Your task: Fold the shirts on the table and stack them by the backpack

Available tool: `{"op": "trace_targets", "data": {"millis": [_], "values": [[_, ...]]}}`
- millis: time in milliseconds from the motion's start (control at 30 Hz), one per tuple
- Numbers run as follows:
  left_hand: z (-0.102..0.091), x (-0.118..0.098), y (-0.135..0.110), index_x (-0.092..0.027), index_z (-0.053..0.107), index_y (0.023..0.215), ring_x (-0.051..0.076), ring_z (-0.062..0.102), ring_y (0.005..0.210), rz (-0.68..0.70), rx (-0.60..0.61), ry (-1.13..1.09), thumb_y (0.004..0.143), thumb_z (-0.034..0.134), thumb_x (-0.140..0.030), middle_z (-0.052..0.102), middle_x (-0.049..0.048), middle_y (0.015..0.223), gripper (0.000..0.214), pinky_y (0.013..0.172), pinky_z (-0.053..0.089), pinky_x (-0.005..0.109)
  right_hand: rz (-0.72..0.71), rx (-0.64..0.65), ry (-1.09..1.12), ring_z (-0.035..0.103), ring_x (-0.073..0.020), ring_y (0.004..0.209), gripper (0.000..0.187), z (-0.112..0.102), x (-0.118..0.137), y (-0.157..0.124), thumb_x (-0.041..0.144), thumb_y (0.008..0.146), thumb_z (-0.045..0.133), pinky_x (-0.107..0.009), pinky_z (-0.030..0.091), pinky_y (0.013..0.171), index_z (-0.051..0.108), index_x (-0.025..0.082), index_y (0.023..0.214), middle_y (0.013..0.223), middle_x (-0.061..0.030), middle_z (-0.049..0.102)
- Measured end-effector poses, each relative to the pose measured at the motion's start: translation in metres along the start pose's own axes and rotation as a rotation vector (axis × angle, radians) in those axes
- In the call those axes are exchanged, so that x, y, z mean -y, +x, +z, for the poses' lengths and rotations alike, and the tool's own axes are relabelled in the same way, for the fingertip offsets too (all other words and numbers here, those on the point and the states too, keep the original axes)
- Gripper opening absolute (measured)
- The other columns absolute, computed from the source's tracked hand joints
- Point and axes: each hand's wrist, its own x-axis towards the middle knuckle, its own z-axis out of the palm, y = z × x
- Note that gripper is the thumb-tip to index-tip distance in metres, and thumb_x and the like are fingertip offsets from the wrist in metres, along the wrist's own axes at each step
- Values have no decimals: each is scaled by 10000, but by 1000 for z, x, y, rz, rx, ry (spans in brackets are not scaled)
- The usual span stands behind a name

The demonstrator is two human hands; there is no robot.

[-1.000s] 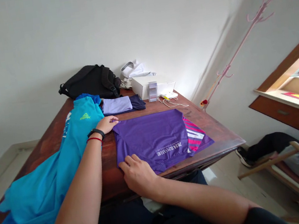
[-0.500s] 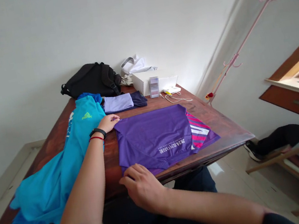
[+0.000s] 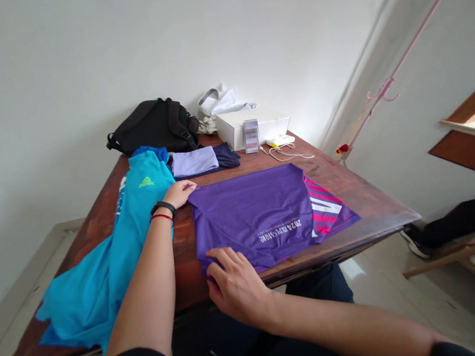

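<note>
A purple shirt (image 3: pixel 250 203), folded into a rough rectangle, lies on the wooden table before me, with white print near its front edge and a pink-striped part sticking out at the right. At its far left corner my left hand (image 3: pixel 179 193) is closed, fingertips pinching the cloth. My right hand (image 3: pixel 239 286) rests over the near left corner, its bent fingers apart on the fabric and the thumb partly hidden. Left of my left arm lies a turquoise garment (image 3: pixel 135 218) with a green logo, spread lengthwise.
Folded lilac and navy cloths (image 3: pixel 194 161) lie behind the shirt. A black backpack (image 3: pixel 153 128), a white box (image 3: pixel 230 131) and a white device with a cable (image 3: pixel 280 140) stand at the back of the table (image 3: pixel 372 205). A pink coat rack (image 3: pixel 407 52) leans at right.
My right hand has shifted slightly right and forward, onto the near left corner of the shirt. My left hand stays at the far corner. The whole view has turned a little left.
</note>
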Motion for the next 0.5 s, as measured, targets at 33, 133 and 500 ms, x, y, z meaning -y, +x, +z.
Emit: {"op": "trace_targets", "data": {"millis": [33, 133, 500], "values": [[0, 0, 0, -173, 737, 1009, 252, 697, 1003, -2, 0, -7, 832, 612, -493, 767, 79, 1053, 386, 909, 523, 327, 1, -3, -2, 526, -274, 1191, 102, 1, 0, 1, 200, 904, 599, -421, 485, 922, 594, 207, 1006, 1378, -97, 568], [1, -3, 0, -172, 739, 989, 242, 687, 1026, -10, -2, -30, 828, 620, -433, 761, 81, 1072, 329, 928, 504, 308, -30, 2, -4, 499, -269, 1279, 120, 4, -1, 7, 216, 928, 582, -417, 469, 982, 571, 197, 1046, 1448, -110, 533], [-11, -20, -8, -193, 743, 1049, 143, 568, 583, -227, 82, -127, 827, 603, -280, 678, 8, 732, 276, 538, 459, 223, 224, 6, 380, 641, -188, 696, 83, -11, -9, 25, 260, 993, 456, -269, 407, 633, 505, 226, 1050, 787, -1, 655]]}}
